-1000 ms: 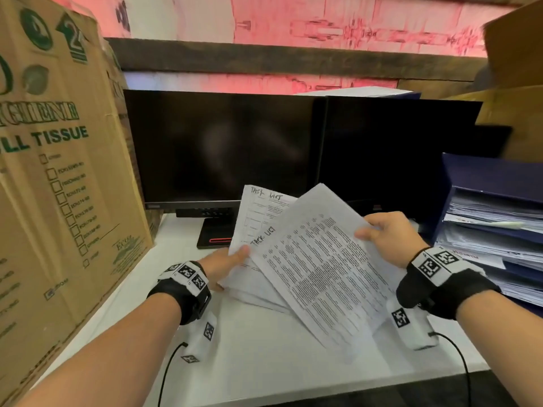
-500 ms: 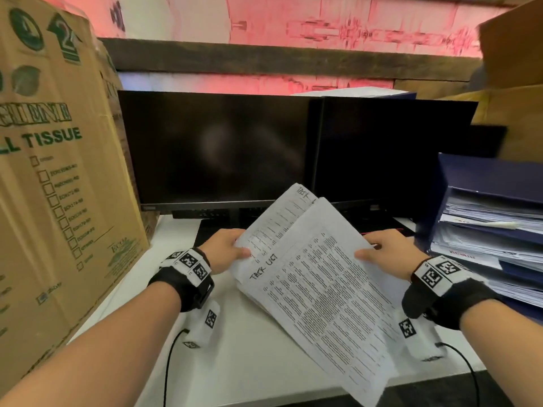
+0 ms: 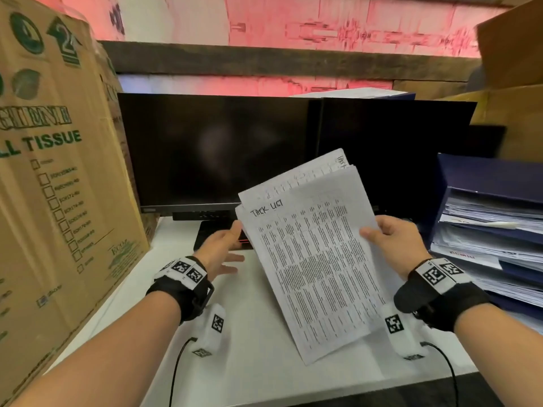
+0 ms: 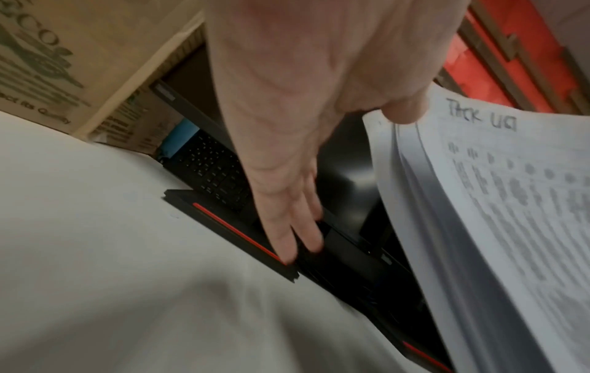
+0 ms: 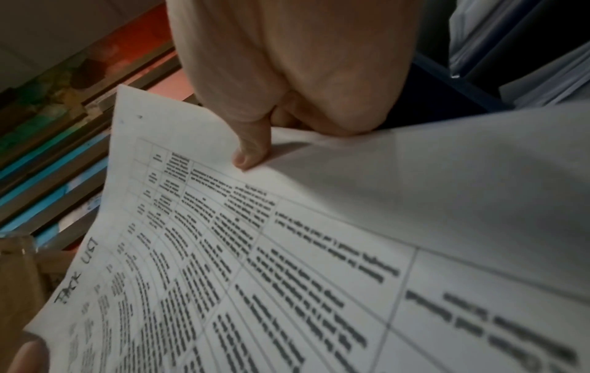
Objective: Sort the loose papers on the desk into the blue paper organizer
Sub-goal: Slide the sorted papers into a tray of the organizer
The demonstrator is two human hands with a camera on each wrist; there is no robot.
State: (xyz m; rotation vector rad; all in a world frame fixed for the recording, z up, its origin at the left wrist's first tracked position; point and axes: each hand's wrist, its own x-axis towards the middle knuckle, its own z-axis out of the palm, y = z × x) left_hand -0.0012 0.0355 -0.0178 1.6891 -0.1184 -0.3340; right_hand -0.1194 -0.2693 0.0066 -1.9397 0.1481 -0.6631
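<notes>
Two hands meet at a sheaf of papers point(image 3: 317, 259) raised above the white bench point(image 3: 252, 342). The right hand point(image 3: 393, 245) pinches the sheaf's right edge, thumb on the printed top sheet and fingers curled behind it. The left hand point(image 3: 223, 248) has its fingers straight and spread, holding nothing; only its thumb tip touches the sheaf's upper left corner, beside the handwritten heading. The sheets are fanned slightly, one handwritten page showing past the top edge, and the sheaf tilts with its lower corner toward the bench's near edge. Just right of the right hand stands the blue paper organizer point(image 3: 482, 177), its stacked trays already holding paper. Behind the papers are two dark monitors point(image 3: 217, 148) side by side, and a large cardboard box point(image 3: 58, 177) stands at the bench's left.
</notes>
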